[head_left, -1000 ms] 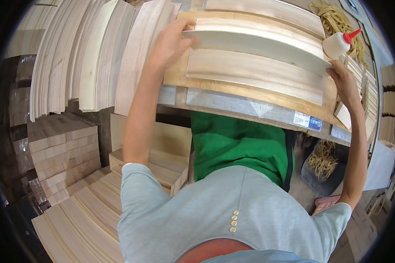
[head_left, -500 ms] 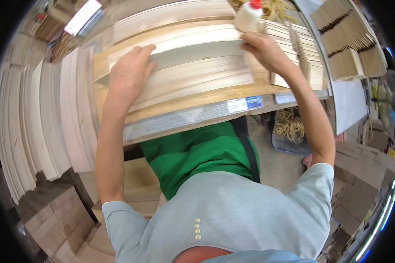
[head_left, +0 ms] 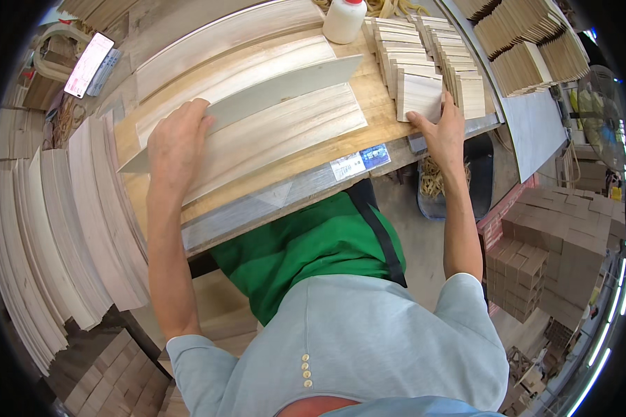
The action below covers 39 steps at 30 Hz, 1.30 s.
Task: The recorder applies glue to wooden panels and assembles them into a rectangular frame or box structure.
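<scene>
A long thin wooden board (head_left: 285, 87) stands on edge across the worktable, its grey-looking face toward me. My left hand (head_left: 177, 142) is closed round its left end. Flat pale boards lie on both sides of it, one nearer me (head_left: 285, 132) and one beyond (head_left: 271, 66). At the right, my right hand (head_left: 444, 128) grips a short wooden piece (head_left: 419, 94) by its near edge, thumb on the left and fingers on the right. That piece lies at the near end of overlapping rows of short wooden pieces (head_left: 403, 48).
A white bottle (head_left: 343, 21) with a red cap stands at the back. Tall stacks of long boards (head_left: 55, 229) flank the table's left. A phone (head_left: 89, 64) lies far left. A dark bin (head_left: 431, 201) with curled strips sits below the table's right end; more short pieces (head_left: 528, 66) are stacked beyond.
My right hand has left the right end of the long board and moved right and nearer, onto the short piece. My left hand stays on the board. The view has turned slightly.
</scene>
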Tool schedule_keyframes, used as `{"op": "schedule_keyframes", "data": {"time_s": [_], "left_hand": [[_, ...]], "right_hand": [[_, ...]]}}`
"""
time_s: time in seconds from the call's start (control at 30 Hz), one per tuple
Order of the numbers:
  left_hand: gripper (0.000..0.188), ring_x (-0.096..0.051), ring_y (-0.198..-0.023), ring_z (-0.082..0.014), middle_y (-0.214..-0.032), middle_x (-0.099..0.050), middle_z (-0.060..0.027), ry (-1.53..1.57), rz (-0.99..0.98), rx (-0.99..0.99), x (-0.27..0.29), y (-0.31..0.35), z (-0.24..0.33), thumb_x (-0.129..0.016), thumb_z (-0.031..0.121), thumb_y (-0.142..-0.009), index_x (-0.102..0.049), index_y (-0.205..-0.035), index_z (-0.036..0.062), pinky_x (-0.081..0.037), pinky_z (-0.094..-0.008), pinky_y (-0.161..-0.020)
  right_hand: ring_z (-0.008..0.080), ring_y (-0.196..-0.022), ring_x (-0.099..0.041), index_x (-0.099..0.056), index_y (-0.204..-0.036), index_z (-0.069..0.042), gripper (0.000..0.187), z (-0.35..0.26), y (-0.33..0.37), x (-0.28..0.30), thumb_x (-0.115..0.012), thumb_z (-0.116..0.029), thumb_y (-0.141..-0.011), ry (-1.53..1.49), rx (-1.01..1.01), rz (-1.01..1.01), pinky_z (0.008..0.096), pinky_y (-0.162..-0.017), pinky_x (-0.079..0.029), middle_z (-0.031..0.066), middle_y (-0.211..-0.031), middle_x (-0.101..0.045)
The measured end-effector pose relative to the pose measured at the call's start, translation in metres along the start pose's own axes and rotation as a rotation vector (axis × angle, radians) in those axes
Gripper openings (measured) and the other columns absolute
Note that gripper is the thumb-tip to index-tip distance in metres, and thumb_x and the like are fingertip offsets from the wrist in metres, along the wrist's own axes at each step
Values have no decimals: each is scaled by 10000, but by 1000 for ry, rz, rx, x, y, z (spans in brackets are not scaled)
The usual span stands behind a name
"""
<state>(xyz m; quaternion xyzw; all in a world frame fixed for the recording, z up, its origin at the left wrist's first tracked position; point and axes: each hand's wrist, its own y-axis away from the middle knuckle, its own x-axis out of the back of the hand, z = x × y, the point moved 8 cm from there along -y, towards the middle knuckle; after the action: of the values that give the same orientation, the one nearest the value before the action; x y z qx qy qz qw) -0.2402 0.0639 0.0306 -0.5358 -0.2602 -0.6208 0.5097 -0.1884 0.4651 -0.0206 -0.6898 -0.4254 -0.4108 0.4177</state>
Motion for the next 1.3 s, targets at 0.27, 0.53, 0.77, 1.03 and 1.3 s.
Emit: {"op": "schedule_keyframes", "data": {"time_s": [0.27,0.53,0.77,1.03,1.3], "left_hand": [[155,-581,-839,-379,-897,-610,-173,5,50,-34,5,1,3,-578,141,-874,-571,-989,38,-434,-443,-685],[175,-584,-845,-367,-895,-611,-167,-32,61,-35,3,5,0,-593,160,-869,-576,-998,42,-438,-434,-691],[177,-582,-846,-370,-890,-609,-169,-39,11,11,1,2,-3,-588,151,-871,-574,-1007,39,-439,-434,-695],[162,-575,-834,-379,-886,-605,-170,-29,12,10,1,1,0,-589,147,-866,-562,-989,44,-433,-443,-684],[156,-576,-824,-375,-878,-604,-168,-20,41,-16,1,1,0,-593,148,-864,-568,-979,45,-433,-442,-678]], "right_hand": [[380,-1184,-417,-383,-1345,76,848,3,10,5,-797,-284,-699,-198,-112,88,418,-1026,-341,265,-1272,-406],[246,-1052,-533,-426,-1336,31,628,-3,15,2,-698,-129,-794,-751,-215,20,356,-914,-437,166,-1187,-530],[229,-956,-612,-523,-1235,36,425,-67,8,5,-615,-49,-829,-687,61,11,324,-827,-484,151,-1077,-624],[366,-976,-607,-493,-1257,43,466,-93,1,6,-597,-94,-824,-433,136,-70,400,-814,-489,258,-1091,-601],[386,-1001,-586,-496,-1241,50,451,-102,4,5,-600,-94,-827,-437,134,-124,425,-849,-470,269,-1085,-593]]}}
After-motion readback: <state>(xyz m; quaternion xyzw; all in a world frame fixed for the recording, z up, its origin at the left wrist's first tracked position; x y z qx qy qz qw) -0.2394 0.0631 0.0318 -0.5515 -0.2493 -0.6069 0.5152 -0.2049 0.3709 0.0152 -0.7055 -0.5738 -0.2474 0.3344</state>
